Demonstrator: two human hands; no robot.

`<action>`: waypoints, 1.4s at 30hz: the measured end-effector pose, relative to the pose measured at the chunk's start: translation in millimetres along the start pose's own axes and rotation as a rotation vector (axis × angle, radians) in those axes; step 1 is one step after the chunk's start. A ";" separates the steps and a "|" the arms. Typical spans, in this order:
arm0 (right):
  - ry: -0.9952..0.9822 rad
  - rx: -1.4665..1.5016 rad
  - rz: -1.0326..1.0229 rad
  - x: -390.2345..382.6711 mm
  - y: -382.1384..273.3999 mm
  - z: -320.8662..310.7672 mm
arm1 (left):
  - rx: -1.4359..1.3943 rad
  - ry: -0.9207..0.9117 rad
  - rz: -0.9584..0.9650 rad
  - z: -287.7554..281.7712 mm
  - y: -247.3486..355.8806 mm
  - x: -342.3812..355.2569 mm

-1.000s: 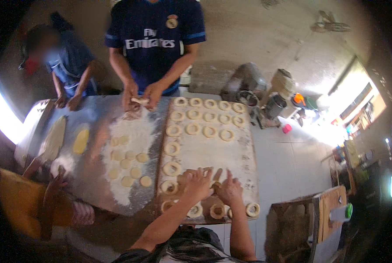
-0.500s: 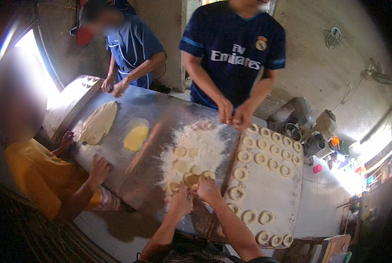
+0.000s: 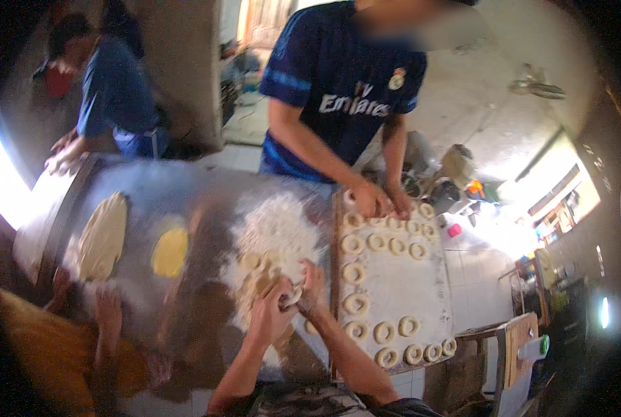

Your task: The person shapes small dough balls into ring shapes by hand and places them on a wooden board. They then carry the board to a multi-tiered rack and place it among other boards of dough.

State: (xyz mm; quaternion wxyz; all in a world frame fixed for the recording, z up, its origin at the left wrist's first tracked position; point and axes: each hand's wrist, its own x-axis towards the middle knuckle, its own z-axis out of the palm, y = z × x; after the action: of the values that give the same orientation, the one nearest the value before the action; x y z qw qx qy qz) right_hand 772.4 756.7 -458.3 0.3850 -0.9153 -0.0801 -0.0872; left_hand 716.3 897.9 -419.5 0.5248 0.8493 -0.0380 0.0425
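Between my two hands, low over the floured table, is a pale ring of dough (image 3: 292, 295). My left hand (image 3: 271, 310) has its fingers curled on the ring's left side. On the other side, my right hand (image 3: 313, 290) grips it with the fingertips. Just beyond them several flat dough rounds (image 3: 252, 261) lie in a patch of white flour (image 3: 274, 221). To the right, a floured board (image 3: 401, 285) carries many dough rings, such as one ring (image 3: 357, 304) close to my right forearm. My fingers partly cover the ring I hold.
Across the table a person in a dark blue shirt has both hands (image 3: 380, 201) over the board's far rings. A yellow mass (image 3: 170, 251) and a large dough sheet (image 3: 103, 236) lie leftward. People in orange and blue work at the left. A wooden stand (image 3: 519, 351) is right.
The view has swung, shifting the scene leftward. My hands have risen from the dough rounds and now hold a ring between them. The person opposite has brought their hands down to the board.
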 end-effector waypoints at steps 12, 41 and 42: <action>-0.021 0.282 -0.056 -29.1 33.3 -62.1 | -0.420 0.358 0.249 93.3 -7.2 8.0; 0.188 1.599 0.409 -151.6 190.9 -330.5 | -0.075 -0.343 0.166 338.7 216.4 -25.1; 0.201 1.362 0.372 -151.4 196.0 -333.0 | -0.083 -0.339 0.191 342.6 212.3 -28.0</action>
State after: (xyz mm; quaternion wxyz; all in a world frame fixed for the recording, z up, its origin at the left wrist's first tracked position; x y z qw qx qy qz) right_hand 634.5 369.9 -397.9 0.8852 -0.4575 0.0768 -0.0344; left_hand 676.4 497.2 -386.7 0.5391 0.8144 -0.2079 -0.0533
